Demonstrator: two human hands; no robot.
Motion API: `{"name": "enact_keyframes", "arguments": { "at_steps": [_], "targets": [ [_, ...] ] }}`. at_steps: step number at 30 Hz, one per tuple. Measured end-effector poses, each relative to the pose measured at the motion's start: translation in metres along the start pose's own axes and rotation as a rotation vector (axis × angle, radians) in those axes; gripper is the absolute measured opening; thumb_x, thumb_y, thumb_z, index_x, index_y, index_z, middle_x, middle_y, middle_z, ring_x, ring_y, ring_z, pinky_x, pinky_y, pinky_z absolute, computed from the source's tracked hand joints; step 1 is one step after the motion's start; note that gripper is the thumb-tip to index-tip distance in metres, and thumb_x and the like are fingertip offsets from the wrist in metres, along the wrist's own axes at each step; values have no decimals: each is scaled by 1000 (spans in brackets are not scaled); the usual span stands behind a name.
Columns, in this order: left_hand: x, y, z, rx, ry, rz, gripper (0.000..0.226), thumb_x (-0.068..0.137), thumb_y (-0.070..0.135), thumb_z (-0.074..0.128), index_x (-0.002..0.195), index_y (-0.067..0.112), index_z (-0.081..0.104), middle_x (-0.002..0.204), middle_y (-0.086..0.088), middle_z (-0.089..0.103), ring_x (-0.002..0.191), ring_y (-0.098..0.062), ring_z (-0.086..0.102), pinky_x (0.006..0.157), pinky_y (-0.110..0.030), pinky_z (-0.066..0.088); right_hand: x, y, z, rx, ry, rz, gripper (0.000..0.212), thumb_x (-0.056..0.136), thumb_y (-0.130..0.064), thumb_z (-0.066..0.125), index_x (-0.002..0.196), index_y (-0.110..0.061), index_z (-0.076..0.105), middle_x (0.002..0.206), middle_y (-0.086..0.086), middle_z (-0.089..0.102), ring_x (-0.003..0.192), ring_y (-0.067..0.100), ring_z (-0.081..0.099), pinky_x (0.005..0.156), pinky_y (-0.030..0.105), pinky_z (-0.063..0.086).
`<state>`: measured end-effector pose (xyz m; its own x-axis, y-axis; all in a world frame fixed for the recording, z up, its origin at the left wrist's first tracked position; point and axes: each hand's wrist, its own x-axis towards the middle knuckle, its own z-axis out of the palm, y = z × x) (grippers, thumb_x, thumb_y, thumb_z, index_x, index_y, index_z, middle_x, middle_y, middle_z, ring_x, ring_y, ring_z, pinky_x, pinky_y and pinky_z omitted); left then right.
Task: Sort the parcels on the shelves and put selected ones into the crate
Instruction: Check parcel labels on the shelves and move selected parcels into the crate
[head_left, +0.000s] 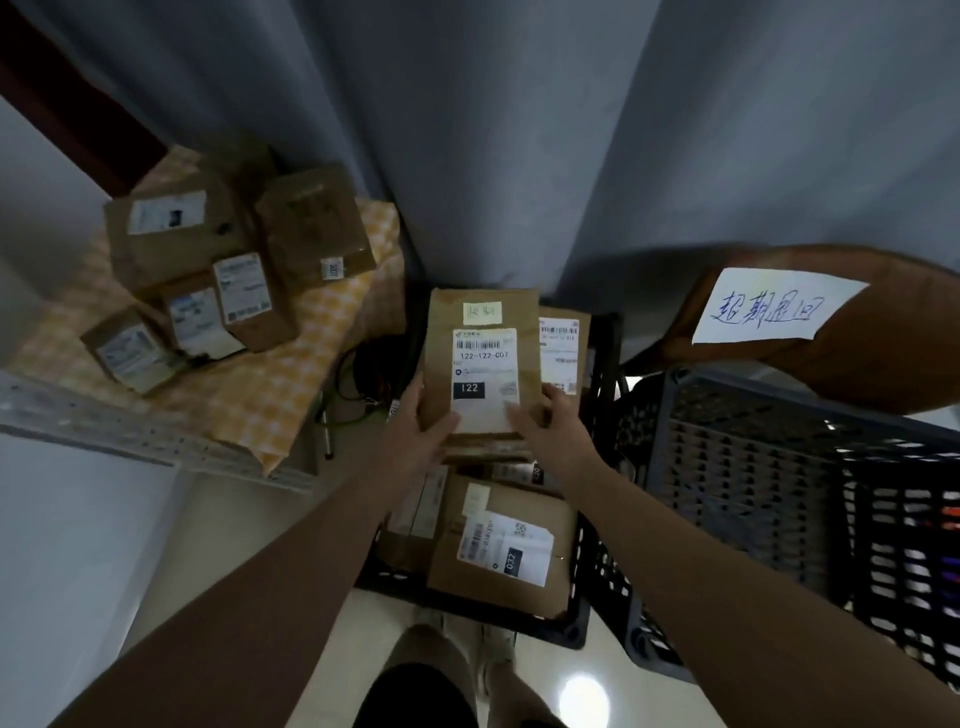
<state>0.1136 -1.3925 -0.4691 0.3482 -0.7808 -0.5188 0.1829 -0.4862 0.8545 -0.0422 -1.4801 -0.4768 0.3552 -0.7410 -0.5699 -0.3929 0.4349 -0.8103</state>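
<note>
At the centre of the frame, a flat brown cardboard parcel (483, 312) with a white label reading "122-122-C07" and a black "122" patch is held by both hands; the left hand (415, 415) grips its lower left edge, fingers (410, 397) curled round the side and thumb lying on the front; the right hand (548, 421) holds the lower right edge, thumb pressed on the label and the other fingers wrapped behind. Just below the held parcel sits a black lattice plastic crate (605, 358) on the pale floor; inside it, toward the lower centre, lies a brown parcel marked "032" (506, 545), and a further labelled brown parcel (563, 348) shows behind the held one's right edge. At the left, a shelf (104, 421) with a perforated metal rim carries a yellow-and-white checked cloth (311, 364); a cluster of brown labelled boxes (218, 270) is piled on it. At the right stands a second dark lattice crate (753, 467); above it, a brown wooden seat (883, 338) bears a white paper note (769, 306) with blue handwriting. Grey curtain (519, 130) fills the top; dark cables (363, 374) lie between shelf and crate.
</note>
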Motion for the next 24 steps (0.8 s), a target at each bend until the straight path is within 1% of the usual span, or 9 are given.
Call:
{"name": "enact_keyframes", "arguments": {
  "at_steps": [2, 5, 6, 8, 10, 12, 15, 18, 24],
  "targets": [
    [17, -6, -11, 27, 16, -17, 72, 95, 7, 54, 152, 29, 16, 143, 7, 39, 125, -15, 46, 88, -32, 55, 20, 4, 5, -9, -61, 71, 53, 91, -20, 65, 138, -16, 40, 129, -2, 57, 117, 20, 57, 89, 33, 55],
    [40, -21, -25, 116, 36, -64, 74, 95, 11, 55, 153, 29, 13, 150, 1, 35, 134, -22, 41, 104, -51, 43, 40, 10, 20, -5, -88, 126, 53, 92, -8, 62, 138, -17, 37, 121, -4, 52, 111, 15, 53, 70, 16, 54],
    [48, -27, -30, 144, 52, -83, 74, 95, 11, 56, 153, 29, 12, 151, 1, 35, 134, -23, 41, 105, -52, 42, 46, 13, 26, 6, -74, 131, 56, 92, -7, 61, 140, -16, 36, 125, -3, 52, 112, 16, 53, 75, 20, 55],
    [65, -30, -36, 170, 62, -88, 73, 96, 11, 54, 152, 31, 12, 146, 5, 38, 133, -22, 42, 105, -52, 41, 61, 17, 39, 40, -27, 131, 63, 92, -8, 61, 146, -17, 32, 136, 2, 52, 120, 21, 53, 92, 33, 53],
    [82, -26, -40, 180, 44, -70, 71, 97, 10, 52, 152, 31, 12, 141, 10, 38, 134, -17, 39, 109, -49, 37, 76, 16, 50, 50, 33, 115, 64, 93, -11, 60, 148, -21, 29, 137, -1, 51, 123, 21, 52, 92, 31, 51],
    [105, -17, -43, 258, 16, -28, 70, 98, 13, 51, 153, 28, 11, 147, 8, 35, 135, -13, 35, 113, -44, 32, 92, 14, 55, 53, 98, 83, 67, 94, -14, 58, 150, -25, 24, 136, -3, 48, 125, 19, 49, 95, 32, 48],
    [141, -11, -44, 418, -42, 15, 72, 97, 17, 52, 153, 26, 8, 155, 2, 28, 140, -16, 29, 116, -43, 26, 112, 9, 54, -130, 176, -1, 77, 92, -8, 56, 153, -32, 15, 139, 2, 48, 119, 19, 52, 93, 35, 50],
    [158, -15, -49, 511, -32, -12, 72, 96, 17, 54, 153, 25, 10, 155, -3, 29, 141, -21, 29, 116, -47, 27, 123, 7, 55, -331, 123, -54, 79, 91, -7, 57, 151, -38, 15, 138, 3, 45, 117, 18, 49, 86, 27, 45],
    [160, -16, -55, 617, -9, -11, 68, 97, 21, 54, 153, 20, 14, 151, -5, 36, 138, -24, 35, 114, -44, 31, 124, 8, 55, -521, 68, -58, 74, 96, -21, 54, 152, -37, 8, 146, 7, 37, 128, 26, 44, 106, 42, 42]
  ]
}}
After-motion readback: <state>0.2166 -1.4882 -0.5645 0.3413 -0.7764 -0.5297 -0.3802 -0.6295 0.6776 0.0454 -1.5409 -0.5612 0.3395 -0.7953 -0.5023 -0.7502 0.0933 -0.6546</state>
